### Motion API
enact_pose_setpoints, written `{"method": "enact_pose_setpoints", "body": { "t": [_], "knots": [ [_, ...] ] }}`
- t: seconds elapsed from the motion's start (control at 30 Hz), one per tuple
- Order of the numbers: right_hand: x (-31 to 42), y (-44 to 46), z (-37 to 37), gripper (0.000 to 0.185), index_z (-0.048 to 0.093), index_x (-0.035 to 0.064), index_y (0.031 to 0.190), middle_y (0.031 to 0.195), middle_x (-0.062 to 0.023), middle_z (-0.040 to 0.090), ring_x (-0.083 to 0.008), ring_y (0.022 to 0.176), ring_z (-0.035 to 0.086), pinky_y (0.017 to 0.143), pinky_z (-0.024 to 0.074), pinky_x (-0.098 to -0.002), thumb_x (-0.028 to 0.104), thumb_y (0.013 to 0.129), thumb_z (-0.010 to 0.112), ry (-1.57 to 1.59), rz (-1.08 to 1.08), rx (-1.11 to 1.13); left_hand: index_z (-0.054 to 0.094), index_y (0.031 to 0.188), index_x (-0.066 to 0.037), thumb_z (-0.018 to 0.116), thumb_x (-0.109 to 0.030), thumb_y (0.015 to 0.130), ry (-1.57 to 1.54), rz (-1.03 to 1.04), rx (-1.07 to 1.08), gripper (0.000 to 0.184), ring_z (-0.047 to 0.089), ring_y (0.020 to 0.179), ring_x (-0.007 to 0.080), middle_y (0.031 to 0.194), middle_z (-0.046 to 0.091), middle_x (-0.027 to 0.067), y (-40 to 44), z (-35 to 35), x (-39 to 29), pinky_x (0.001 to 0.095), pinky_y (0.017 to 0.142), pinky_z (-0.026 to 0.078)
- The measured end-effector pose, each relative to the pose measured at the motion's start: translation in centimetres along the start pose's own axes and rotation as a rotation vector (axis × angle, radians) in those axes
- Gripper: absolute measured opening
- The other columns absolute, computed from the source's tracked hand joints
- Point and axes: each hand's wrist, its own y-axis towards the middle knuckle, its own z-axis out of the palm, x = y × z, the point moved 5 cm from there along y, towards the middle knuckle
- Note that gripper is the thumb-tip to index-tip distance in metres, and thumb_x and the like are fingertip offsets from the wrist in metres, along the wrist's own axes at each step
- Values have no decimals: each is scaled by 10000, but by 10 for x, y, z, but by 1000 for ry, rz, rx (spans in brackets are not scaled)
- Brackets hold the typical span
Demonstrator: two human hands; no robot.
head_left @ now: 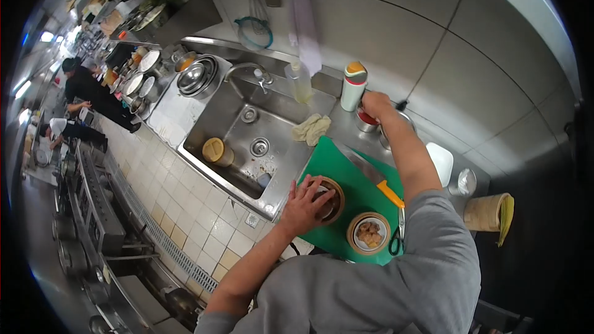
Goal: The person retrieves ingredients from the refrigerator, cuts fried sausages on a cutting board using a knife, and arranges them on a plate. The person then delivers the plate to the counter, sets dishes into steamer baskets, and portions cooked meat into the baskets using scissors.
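My left hand (303,209) lies with fingers spread across a round bamboo steamer (338,193), touching its rim and covering much of the dish inside. A second bamboo steamer (353,242) holds a white bowl with brownish-orange food pieces (369,235). Both stand on a green cutting board (317,166). At the back, my right hand (376,106) reaches down to a metal tin (367,126) with something red at its top; its fingertips are hidden. A knife with an orange handle (390,194) lies on the board, beside black-handled scissors (396,245).
Left of the board is a steel sink (235,148) holding a tan lidded container (218,151). A cloth (311,130), a squeeze bottle (299,83) and a pale green bottle (353,89) stand near the wall. Stacked steamers (486,211) are at right. Two people (93,89) work far left.
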Motion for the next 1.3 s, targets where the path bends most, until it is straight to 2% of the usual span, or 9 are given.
{"method": "enact_pose_setpoints", "body": {
  "t": [0.13,0.23,0.33,0.43,0.67,0.8,0.87,1.13,1.3],
  "knots": [
    [-42,13,14,212,798,62,985,993,-200,770,-358,937,743,849,585,-459,219,859,730,213,-13,-28,525,1489,-342,903,-392,689,-13,15,78,887,264,1541,425,1649,317,111,5,-2,-2,702,1198,235],
    [-48,-24,-20,110,771,11,966,872,-98,768,-167,771,698,692,570,-336,98,904,746,919,135,-1,532,1483,-315,911,-383,683,-5,40,99,888,275,1534,435,1642,324,126,4,-7,0,701,1197,231],
    [-21,-72,-40,67,740,10,997,880,-56,745,-114,736,656,639,545,-275,49,959,700,1246,-18,113,525,1493,-275,871,-357,736,-168,-31,63,837,290,1520,444,1635,344,165,-14,-18,19,676,1195,245],
    [38,-141,-49,107,698,20,1063,928,-64,745,-127,740,653,669,563,-285,62,966,687,1320,-136,207,498,1501,-137,889,-229,720,-232,-150,-236,879,322,1488,463,1613,339,247,-58,-18,77,588,1197,280],
    [183,-264,0,80,718,3,980,904,-85,744,-162,810,694,709,564,-335,61,928,701,1162,-70,387,372,1565,-26,783,-73,870,-212,-586,-436,809,301,1501,445,1608,330,279,-225,-22,219,520,1225,269],
    [215,-278,32,69,743,1,926,935,-125,736,-236,853,703,770,553,-368,50,881,727,872,-27,133,362,1559,-9,765,-61,878,-267,-729,-459,792,316,1488,437,1586,351,275,-338,4,303,510,1237,257],
    [218,-280,26,85,756,4,911,968,-156,717,-293,892,695,820,542,-381,67,854,751,774,54,-99,377,1543,2,756,-46,874,-244,-803,-420,771,333,1477,426,1562,390,269,-400,17,338,511,1233,266],
    [218,-328,-14,117,778,22,944,913,-173,748,-245,882,718,813,546,-381,111,867,767,962,455,-303,355,1535,58,744,-151,908,-281,-1368,-50,767,494,1354,470,1500,478,309,-639,43,448,482,1165,395],
    [143,-432,11,201,784,71,910,929,-153,770,-314,923,739,816,575,-439,252,824,793,388,877,-14,281,1575,37,717,-176,945,-395,-1533,93,795,523,1351,402,1477,506,309,-655,29,469,462,1115,430]
  ]
}}
